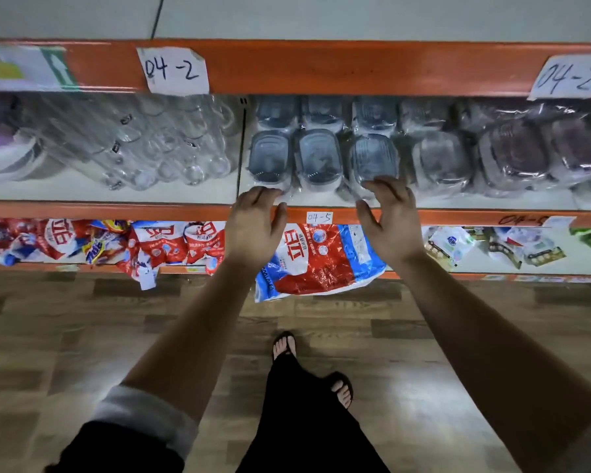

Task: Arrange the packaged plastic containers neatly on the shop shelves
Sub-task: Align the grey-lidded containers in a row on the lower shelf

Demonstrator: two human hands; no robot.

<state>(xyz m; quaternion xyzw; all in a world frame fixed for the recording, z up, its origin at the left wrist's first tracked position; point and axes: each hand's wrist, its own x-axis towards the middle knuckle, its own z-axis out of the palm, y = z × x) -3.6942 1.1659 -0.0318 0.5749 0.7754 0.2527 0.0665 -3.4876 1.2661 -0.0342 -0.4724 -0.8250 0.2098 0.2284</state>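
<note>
At shelf [321, 199] front: wrapped containers [318, 158] in a row, left hand [256, 223] and right hand [388, 220] spread, fingertips on outer packs. Probably light, stiff beneath slippery film; best pushed squarely at the ends.

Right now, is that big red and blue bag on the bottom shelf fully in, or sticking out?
Sticking out. The red and blue bag droops past the bottom shelf's orange front edge and overhangs the wooden floor.
</note>
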